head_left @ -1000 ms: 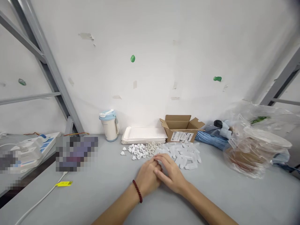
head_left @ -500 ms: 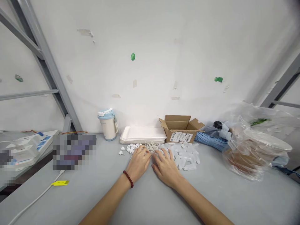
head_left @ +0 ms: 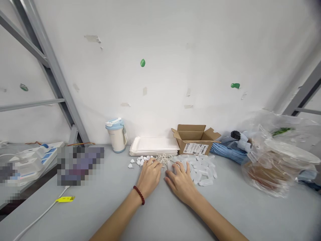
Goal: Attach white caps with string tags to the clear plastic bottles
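My left hand (head_left: 150,175) lies palm down on the grey table, fingers stretched forward over the near edge of several small white plastic pieces (head_left: 141,160). A tangle of cream-coloured loops or cords (head_left: 164,160), too fine to make out, lies between the fingertips of both hands. To the right, my right hand (head_left: 182,184) rests with its fingers spread at the left side of a spread of translucent, elongated plastic pieces (head_left: 206,182). Both hands look open, with nothing visibly gripped. What lies beneath the fingers is hidden.
Behind the pieces are a stack of white flat envelopes (head_left: 155,145) and an open cardboard box (head_left: 197,147). A lidded cup (head_left: 117,137) stands left of them. At right are a blue folded umbrella (head_left: 228,152) and a clear plastic bag (head_left: 265,174). A white cable (head_left: 42,217) runs front left.
My right hand has shifted slightly right, with its fingers spread wider and the gap between the hands a little larger. My left hand has barely moved. The whole view has shifted slightly.
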A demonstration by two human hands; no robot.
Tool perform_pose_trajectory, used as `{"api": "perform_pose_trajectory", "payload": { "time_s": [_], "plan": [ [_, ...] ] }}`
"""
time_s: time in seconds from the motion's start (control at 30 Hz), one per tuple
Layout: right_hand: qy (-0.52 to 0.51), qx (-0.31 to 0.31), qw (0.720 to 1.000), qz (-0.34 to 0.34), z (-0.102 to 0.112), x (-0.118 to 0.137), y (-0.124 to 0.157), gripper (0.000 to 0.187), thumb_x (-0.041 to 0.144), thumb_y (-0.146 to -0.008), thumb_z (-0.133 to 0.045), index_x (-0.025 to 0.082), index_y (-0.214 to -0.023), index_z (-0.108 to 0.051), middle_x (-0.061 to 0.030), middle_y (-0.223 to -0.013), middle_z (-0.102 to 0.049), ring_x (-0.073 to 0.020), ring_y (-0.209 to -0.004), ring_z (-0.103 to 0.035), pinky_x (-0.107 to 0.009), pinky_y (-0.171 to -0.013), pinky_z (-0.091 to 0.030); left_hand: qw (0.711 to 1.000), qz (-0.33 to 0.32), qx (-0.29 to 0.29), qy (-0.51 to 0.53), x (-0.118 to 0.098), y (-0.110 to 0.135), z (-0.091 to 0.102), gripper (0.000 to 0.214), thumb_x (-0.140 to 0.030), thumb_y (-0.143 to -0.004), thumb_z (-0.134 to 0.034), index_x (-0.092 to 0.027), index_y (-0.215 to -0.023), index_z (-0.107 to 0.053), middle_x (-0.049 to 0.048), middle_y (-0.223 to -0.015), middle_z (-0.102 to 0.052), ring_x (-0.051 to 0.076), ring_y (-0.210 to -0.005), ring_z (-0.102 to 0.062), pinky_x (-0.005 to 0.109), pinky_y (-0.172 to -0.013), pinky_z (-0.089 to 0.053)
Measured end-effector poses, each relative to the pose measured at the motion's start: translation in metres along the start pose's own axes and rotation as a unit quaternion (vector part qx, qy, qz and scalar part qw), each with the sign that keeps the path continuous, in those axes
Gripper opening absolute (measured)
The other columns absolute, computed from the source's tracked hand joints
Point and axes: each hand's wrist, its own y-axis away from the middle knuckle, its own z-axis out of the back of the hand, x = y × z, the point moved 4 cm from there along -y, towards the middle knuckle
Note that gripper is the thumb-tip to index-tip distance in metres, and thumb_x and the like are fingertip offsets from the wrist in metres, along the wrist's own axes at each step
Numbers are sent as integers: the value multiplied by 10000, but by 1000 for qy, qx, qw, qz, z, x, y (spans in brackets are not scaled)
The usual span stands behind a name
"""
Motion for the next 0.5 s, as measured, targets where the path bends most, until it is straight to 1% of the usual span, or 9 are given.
{"api": "perform_pose_trajectory", "payload": {
  "time_s": [0.1,0.17,0.23,0.33,0.43,0.5],
  "plan": [
    [2,-15,1000,-3,-2,2,1,169,275,-872,-477,215,-921,-627,-93,-938,-595,-283,-1085,-449,-602,-985,-189,995,51,-58,71,4,0,4,311,-68,-828,-409,-176,-1006,-640,70,-983,-661,225,-970,-520,407,-850,-428],
    [3,-29,1000,3,-2,3,2,146,219,-855,-491,207,-919,-622,-89,-905,-596,-273,-1059,-464,-589,-985,-196,986,83,-84,118,7,0,5,327,-70,-820,-408,-177,-1028,-638,71,-999,-661,215,-974,-535,400,-857,-444],
    [3,-49,999,8,0,3,2,177,144,-844,-476,207,-927,-619,-81,-873,-598,-256,-1023,-486,-576,-982,-202,977,107,-95,157,9,0,5,347,-70,-809,-412,-175,-1055,-632,72,-1028,-657,209,-1002,-539,398,-883,-446],
    [-6,-90,996,1,6,-1,2,270,63,-847,-418,216,-927,-627,-71,-833,-615,-226,-943,-529,-560,-967,-217,967,131,-99,195,11,0,5,372,-90,-804,-423,-190,-1108,-613,67,-1093,-642,207,-1056,-530,401,-922,-435],
    [-73,-112,990,-37,13,-7,2,277,102,-880,-398,229,-913,-642,-46,-760,-640,-201,-835,-570,-536,-934,-267,960,145,-104,217,12,2,6,383,-136,-802,-460,-204,-1157,-588,68,-1148,-623,216,-1093,-518,415,-944,-419],
    [-145,-127,979,-69,20,-11,2,244,182,-895,-414,226,-916,-653,-45,-749,-658,-200,-790,-589,-483,-883,-344,955,152,-104,233,13,2,6,381,-173,-799,-487,-205,-1166,-586,71,-1158,-620,223,-1106,-512,422,-952,-410]
  ]
}}
